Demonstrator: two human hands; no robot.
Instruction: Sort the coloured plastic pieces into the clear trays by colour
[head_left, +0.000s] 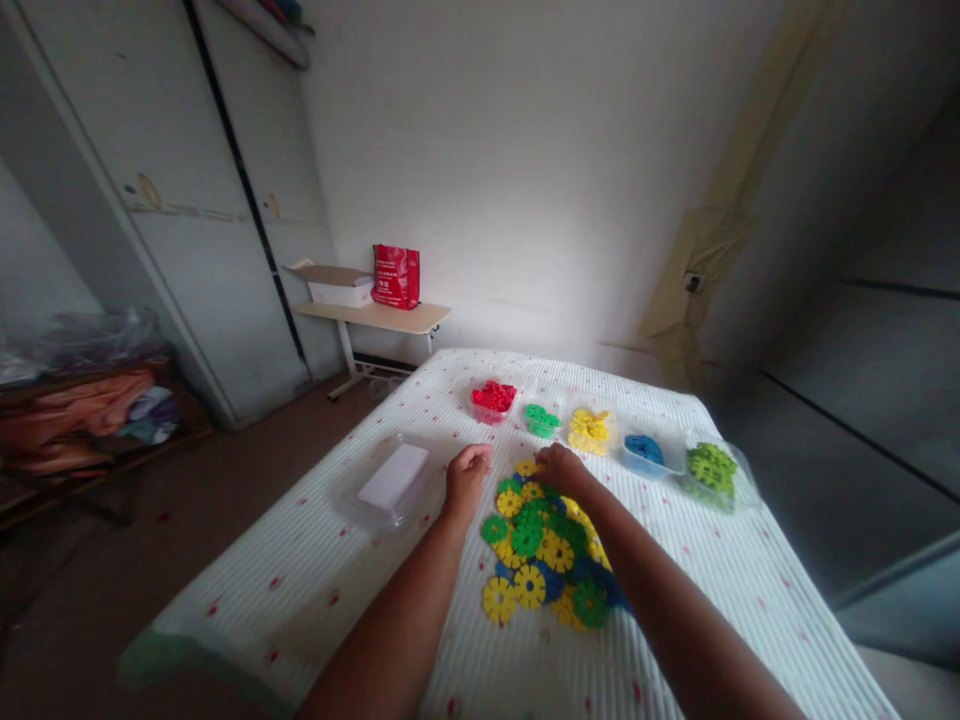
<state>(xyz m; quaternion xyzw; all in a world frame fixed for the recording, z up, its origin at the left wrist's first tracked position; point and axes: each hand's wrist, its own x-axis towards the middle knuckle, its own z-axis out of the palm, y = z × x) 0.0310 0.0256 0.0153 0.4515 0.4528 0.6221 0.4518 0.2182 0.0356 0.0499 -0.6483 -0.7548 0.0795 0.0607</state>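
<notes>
A pile of flat plastic snowflake discs (544, 555) in yellow, green and blue lies on the white spotted tablecloth (315, 580). My left hand (466, 476) is curled closed just left of the pile's far end; what it holds is hidden. My right hand (559, 466) rests on the far edge of the pile, fingers bent down onto a yellow disc (525, 467). Beyond the hands stands a row of clear tubs: red discs (493, 398), green discs (541, 421), yellow discs (589, 430), blue discs (643, 450) and light-green discs (711, 468).
A clear lidded box with a white sheet (390, 480) sits left of my left hand. Behind the table are a small side table (375, 315) with a red bag (396, 277) and a carton, a wardrobe at the left, and clutter on a low bench (90, 410).
</notes>
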